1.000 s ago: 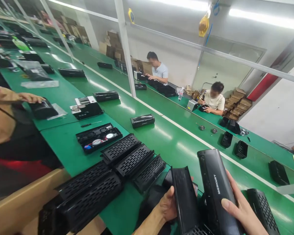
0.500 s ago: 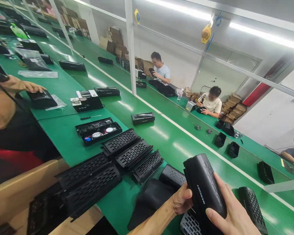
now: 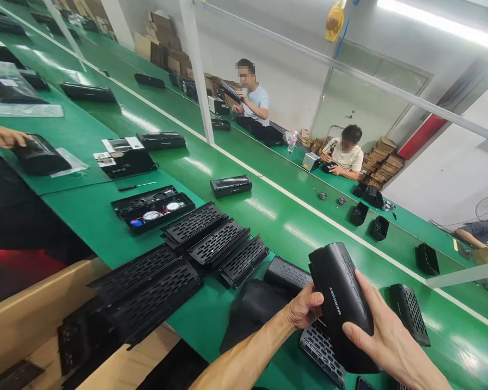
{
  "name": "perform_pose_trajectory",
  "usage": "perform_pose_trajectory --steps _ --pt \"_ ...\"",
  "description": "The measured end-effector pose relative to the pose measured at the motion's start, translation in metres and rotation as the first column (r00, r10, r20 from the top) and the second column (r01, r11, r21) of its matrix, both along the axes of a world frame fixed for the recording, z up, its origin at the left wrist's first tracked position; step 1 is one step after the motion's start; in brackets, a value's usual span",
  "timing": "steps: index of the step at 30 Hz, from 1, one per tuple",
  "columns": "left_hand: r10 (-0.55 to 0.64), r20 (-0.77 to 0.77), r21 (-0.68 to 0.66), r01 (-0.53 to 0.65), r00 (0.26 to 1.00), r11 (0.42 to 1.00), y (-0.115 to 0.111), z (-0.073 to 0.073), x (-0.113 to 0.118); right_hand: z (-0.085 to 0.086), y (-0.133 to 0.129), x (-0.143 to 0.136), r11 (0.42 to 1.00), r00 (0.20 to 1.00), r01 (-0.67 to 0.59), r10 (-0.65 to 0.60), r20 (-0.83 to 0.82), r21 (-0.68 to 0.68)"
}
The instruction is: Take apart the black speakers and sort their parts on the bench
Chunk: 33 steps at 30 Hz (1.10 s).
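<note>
1. Over the green surface (image 3: 203, 319), a black MERKURY casing (image 3: 341, 309) is held up at a tilt.
2. The left hand (image 3: 303, 310) grips its left edge, fingers partly hidden.
3. The right hand (image 3: 384, 331) clasps the opposite side, thumb across the front.
4. Perforated black panels (image 3: 219, 242) lie to the left.

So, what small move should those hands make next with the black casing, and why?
Probably a gentle squeeze of the black casing: the left hand grips the side where a lip juts out, and the right hand braces the opposite side. Whether that lip is loose, I cannot tell.
</note>
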<state>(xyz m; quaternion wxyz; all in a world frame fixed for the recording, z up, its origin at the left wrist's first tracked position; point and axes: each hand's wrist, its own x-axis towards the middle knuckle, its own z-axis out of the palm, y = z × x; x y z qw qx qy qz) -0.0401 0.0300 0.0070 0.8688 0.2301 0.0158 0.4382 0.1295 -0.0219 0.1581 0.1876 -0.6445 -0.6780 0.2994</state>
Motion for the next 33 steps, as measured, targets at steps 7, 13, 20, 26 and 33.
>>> perform_pose_trajectory --steps 7,13,20,26,33 --pt "0.001 -0.064 -0.021 -0.002 0.998 1.0 0.006 0.004 0.009 0.021 -0.004 0.003 0.993 0.988 -0.021 0.038 0.152 -0.116" --pt "0.031 -0.124 -0.033 -0.036 0.992 0.999 0.006 0.006 0.015 0.021 -0.008 -0.002 0.989 0.973 -0.001 0.034 0.228 -0.146" --pt "0.033 -0.186 -0.043 -0.042 0.982 0.998 0.006 0.009 0.019 0.013 -0.005 0.005 0.989 0.979 0.011 0.019 0.202 -0.149" --pt "0.147 -0.16 -0.001 -0.149 0.976 0.989 0.016 0.026 0.015 -0.004 -0.028 0.017 0.984 0.995 0.084 -0.075 -0.062 0.158" --pt "0.256 -0.192 0.041 -0.253 0.947 0.967 0.026 0.05 0.003 -0.077 -0.044 -0.021 0.767 0.933 0.358 -0.273 -0.234 0.533"
